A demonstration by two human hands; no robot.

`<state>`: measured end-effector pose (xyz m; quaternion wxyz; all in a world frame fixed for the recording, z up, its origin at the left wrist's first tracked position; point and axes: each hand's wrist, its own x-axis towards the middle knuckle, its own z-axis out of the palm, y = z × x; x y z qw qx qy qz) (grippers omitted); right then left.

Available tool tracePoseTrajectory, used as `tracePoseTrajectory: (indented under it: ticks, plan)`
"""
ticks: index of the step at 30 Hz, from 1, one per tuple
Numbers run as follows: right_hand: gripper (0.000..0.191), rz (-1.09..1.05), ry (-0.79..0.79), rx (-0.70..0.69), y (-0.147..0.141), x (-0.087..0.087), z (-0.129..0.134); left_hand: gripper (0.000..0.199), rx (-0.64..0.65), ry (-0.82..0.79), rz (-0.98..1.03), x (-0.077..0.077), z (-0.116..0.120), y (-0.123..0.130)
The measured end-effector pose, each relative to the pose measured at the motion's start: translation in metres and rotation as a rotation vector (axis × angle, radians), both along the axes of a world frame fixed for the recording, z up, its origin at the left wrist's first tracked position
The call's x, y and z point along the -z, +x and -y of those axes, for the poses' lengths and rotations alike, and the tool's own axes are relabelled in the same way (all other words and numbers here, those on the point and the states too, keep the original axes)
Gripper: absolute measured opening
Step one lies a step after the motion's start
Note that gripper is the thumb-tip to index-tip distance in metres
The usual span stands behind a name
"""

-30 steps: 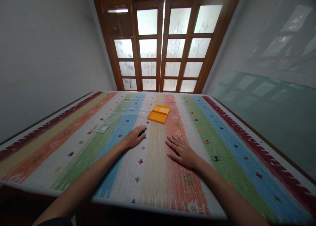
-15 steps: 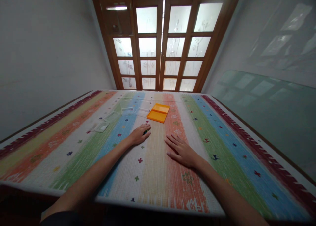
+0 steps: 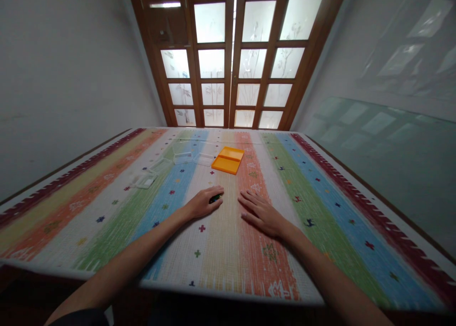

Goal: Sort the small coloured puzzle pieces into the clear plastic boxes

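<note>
My left hand (image 3: 205,202) is curled on the cloth left of centre, around a small dark and green thing (image 3: 215,199) that its fingers partly hide. To its right, my right hand (image 3: 261,213) lies flat, palm down, fingers apart, on the orange stripe, with nothing visible in it. Beyond both hands sits an open orange case (image 3: 228,160), its two halves spread flat. Neither hand touches the case.
Several clear plastic containers stand at the left back, one of them a clear box (image 3: 145,181) nearest me. A striped cloth (image 3: 228,231) covers the table. Wooden doors with glass panes rise behind the far edge; walls flank both sides.
My left hand has moved right and slightly nearer to me, with the small dark and green thing. My right hand has barely moved.
</note>
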<state>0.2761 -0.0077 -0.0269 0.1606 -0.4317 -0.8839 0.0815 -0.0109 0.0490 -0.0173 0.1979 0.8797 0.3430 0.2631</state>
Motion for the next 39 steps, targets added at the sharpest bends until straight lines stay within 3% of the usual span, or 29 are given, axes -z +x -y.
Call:
tracePoseTrajectory:
  ticks: [10,23,31,35,39]
  plan:
    - [0.050,-0.083,0.162,0.100,0.011,-0.006,-0.003,0.030,0.129,0.019,0.071,0.004,0.027,0.029]
    - [0.046,-0.100,0.220,0.135,0.014,-0.012,-0.003,0.020,0.108,0.014,0.130,-0.002,0.029,0.056]
    - [0.042,-0.088,0.246,0.140,0.014,-0.013,-0.002,0.044,0.077,-0.116,0.214,-0.007,0.027,0.056]
    - [0.038,-0.094,0.320,0.107,0.015,-0.011,-0.003,0.045,0.006,-0.231,0.319,-0.011,0.026,0.058]
    - [0.035,-0.100,0.346,0.096,0.017,-0.007,-0.005,0.063,-0.085,-0.349,0.468,-0.016,0.021,0.060]
